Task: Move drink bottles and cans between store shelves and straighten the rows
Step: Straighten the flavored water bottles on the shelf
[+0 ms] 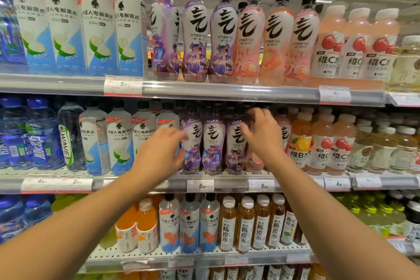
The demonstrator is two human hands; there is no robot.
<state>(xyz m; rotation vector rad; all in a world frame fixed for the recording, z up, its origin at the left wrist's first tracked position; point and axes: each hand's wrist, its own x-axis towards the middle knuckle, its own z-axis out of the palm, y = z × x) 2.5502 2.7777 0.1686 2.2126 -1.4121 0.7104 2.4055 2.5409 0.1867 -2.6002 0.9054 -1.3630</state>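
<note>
Middle shelf (227,185), front edge: three purple bottles (213,143) stand upright, packed side to side. Your left hand (159,154) sits at their 9 o'clock, fingers loosely curved against the leftmost bottle. Your right hand (263,136) sits at 3 o'clock, fingers part-curled, touching the rightmost; firm grip cannot be told. Pink bottle (254,161) crowds just behind it.

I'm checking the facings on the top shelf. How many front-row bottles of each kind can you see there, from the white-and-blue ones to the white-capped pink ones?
White-and-blue coconut-label bottles with black caps: 4
Purple-label bottles with black caps: 3
Pink peach-label bottles with black caps: 3
Pale pink cherry-label bottles with white caps: 3
Total: 13
</note>
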